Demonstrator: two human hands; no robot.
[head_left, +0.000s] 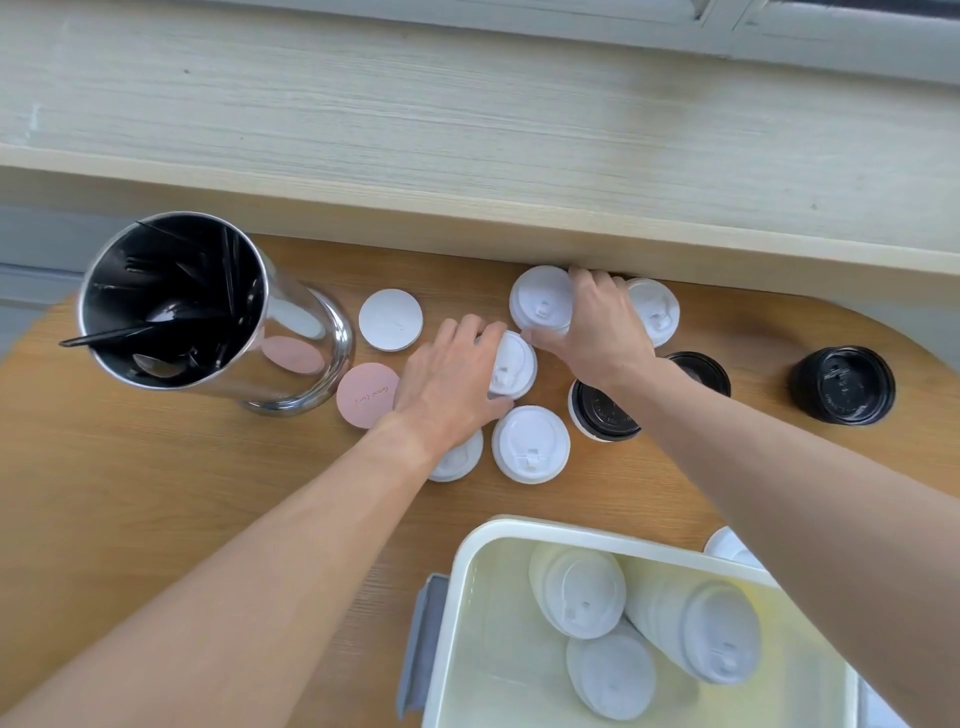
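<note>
Several lidded paper cups stand on a wooden table (156, 493). My left hand (447, 384) grips a white-lidded cup (514, 364) in the middle of the group. My right hand (597, 327) grips another white-lidded cup (540, 301) behind it, close to the wall ledge. More white-lidded cups stand at the front (530, 444) and to the right (654, 309); one is half hidden under my left wrist (460, 462). Black-lidded cups stand under my right forearm (602, 413), behind it (701, 369) and far right (841, 384).
A cream bin (467, 571) at the front right holds three white-lidded cups lying on their sides. A steel canister (291, 364) with black cutlery stands at the left. A white round coaster (389, 319) and a pink one (366, 392) lie beside it. A pale ledge (467, 218) overhangs the back.
</note>
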